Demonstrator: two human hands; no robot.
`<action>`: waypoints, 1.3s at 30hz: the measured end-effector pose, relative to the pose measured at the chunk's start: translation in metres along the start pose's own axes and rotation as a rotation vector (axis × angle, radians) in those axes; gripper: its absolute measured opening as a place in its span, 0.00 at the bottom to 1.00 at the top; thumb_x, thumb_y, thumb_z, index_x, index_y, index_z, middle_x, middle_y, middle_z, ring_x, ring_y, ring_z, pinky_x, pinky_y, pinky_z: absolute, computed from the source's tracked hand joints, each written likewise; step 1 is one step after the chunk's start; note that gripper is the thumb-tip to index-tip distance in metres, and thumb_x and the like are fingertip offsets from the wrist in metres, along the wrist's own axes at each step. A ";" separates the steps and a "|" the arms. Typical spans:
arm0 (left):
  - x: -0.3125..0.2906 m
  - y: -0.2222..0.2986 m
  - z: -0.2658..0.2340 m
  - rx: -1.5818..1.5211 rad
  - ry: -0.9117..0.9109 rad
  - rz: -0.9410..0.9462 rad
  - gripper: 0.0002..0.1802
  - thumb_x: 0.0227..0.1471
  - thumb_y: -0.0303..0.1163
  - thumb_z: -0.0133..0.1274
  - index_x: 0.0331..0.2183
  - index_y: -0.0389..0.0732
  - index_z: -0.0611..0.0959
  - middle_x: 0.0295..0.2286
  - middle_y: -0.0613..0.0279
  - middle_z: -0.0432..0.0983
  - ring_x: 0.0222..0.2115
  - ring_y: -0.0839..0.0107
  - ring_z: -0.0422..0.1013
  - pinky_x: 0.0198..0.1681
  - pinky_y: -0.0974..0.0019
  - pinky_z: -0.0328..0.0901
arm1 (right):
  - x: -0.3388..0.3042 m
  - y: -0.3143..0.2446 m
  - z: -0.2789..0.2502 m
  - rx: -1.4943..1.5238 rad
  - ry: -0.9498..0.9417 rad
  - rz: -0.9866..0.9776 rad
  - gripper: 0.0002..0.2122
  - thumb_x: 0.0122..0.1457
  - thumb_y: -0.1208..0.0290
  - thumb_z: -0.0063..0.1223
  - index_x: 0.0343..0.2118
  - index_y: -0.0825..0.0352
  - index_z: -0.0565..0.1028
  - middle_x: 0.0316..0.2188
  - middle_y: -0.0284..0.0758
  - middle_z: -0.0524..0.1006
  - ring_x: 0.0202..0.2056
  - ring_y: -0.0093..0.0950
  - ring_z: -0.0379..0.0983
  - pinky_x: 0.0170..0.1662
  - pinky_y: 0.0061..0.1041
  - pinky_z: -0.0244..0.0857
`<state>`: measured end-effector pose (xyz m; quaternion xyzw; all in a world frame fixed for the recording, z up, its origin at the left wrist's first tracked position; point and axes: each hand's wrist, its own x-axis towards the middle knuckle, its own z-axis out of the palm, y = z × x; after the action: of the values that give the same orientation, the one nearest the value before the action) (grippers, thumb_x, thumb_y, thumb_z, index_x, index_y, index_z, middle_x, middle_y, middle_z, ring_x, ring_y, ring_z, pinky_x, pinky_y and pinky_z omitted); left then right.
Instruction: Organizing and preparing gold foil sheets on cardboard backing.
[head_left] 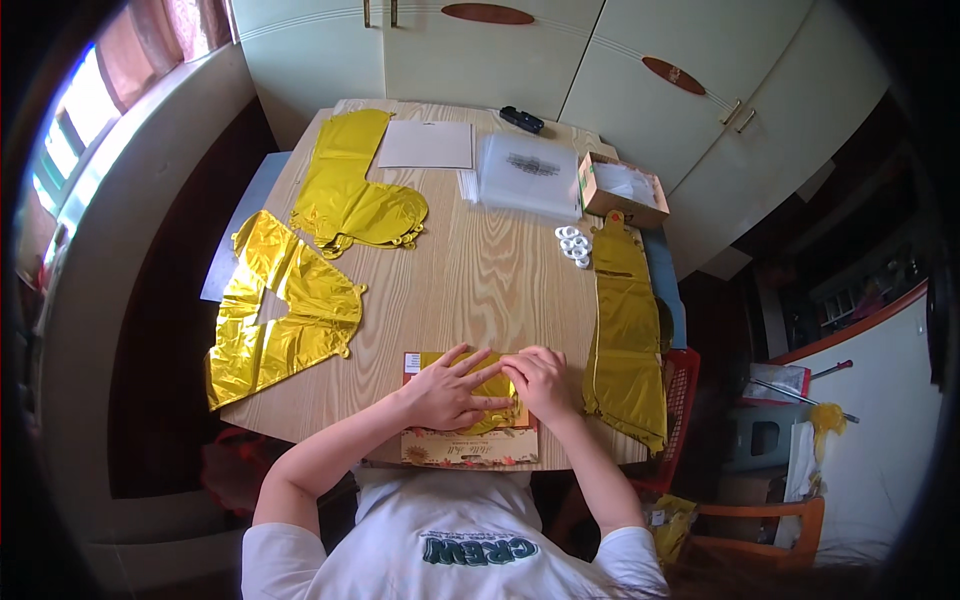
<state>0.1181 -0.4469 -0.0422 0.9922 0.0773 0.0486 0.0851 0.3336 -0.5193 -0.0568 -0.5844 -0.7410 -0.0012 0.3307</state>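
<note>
Close to my body at the near table edge lies a printed cardboard card (470, 447) in autumn colours, with a folded gold foil balloon (488, 424) on top. My left hand (452, 392) rests flat over the foil, fingers spread and pressing it against the card. Beside it, my right hand (541, 384) is closed, its curled fingertips drawn together near the left index finger at the foil's far right part. Whatever sits between those right fingertips is hidden.
Flat gold foil letter balloons lie left: an L-shaped pile (345, 185) and an A-shaped one (285, 325). Another foil pile (627, 340) runs along the right edge. Farther back are blank cards (426, 146), clear plastic sleeves (530, 190), a cardboard box (645, 205), white rings (573, 245) and a black stapler (522, 120).
</note>
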 end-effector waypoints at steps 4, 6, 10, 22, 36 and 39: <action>0.000 0.000 -0.002 -0.008 0.013 -0.002 0.27 0.59 0.48 0.39 0.59 0.77 0.66 0.64 0.56 0.52 0.65 0.50 0.47 0.66 0.40 0.38 | 0.001 0.005 0.003 -0.052 -0.047 -0.020 0.10 0.51 0.64 0.63 0.36 0.56 0.81 0.32 0.24 0.82 0.42 0.23 0.74 0.44 0.31 0.61; 0.000 0.001 -0.002 -0.016 0.017 -0.007 0.26 0.59 0.47 0.39 0.59 0.77 0.66 0.64 0.56 0.52 0.65 0.50 0.47 0.66 0.40 0.38 | -0.002 0.007 0.001 -0.049 -0.065 -0.010 0.11 0.50 0.62 0.64 0.37 0.55 0.81 0.32 0.24 0.82 0.43 0.23 0.73 0.45 0.32 0.60; -0.001 0.001 0.000 0.006 0.006 -0.004 0.27 0.59 0.48 0.39 0.60 0.74 0.66 0.64 0.57 0.52 0.65 0.52 0.47 0.66 0.40 0.38 | -0.002 0.005 -0.009 -0.055 -0.115 0.022 0.15 0.48 0.59 0.65 0.40 0.52 0.81 0.33 0.25 0.82 0.46 0.25 0.73 0.47 0.34 0.60; -0.002 0.001 0.000 -0.140 0.062 -0.125 0.42 0.58 0.53 0.43 0.63 0.35 0.56 0.63 0.41 0.50 0.66 0.49 0.45 0.67 0.45 0.39 | -0.005 0.007 -0.014 -0.215 -0.273 -0.016 0.21 0.48 0.50 0.62 0.47 0.48 0.80 0.47 0.19 0.79 0.54 0.28 0.69 0.51 0.36 0.58; -0.025 0.007 0.009 0.014 0.018 -0.354 0.36 0.60 0.50 0.40 0.63 0.41 0.59 0.63 0.46 0.51 0.65 0.50 0.46 0.66 0.45 0.39 | -0.002 -0.012 -0.017 -0.269 -0.382 0.049 0.32 0.50 0.36 0.53 0.51 0.57 0.78 0.54 0.28 0.75 0.60 0.35 0.63 0.58 0.43 0.52; -0.025 0.008 0.008 0.012 0.019 -0.359 0.36 0.60 0.51 0.40 0.63 0.41 0.59 0.63 0.46 0.51 0.65 0.50 0.46 0.66 0.45 0.39 | -0.004 -0.018 -0.017 -0.344 -0.390 0.030 0.37 0.47 0.32 0.52 0.51 0.60 0.77 0.55 0.29 0.74 0.60 0.35 0.62 0.58 0.45 0.52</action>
<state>0.0956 -0.4599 -0.0512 0.9625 0.2541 0.0418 0.0855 0.3265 -0.5355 -0.0382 -0.6321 -0.7710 -0.0097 0.0773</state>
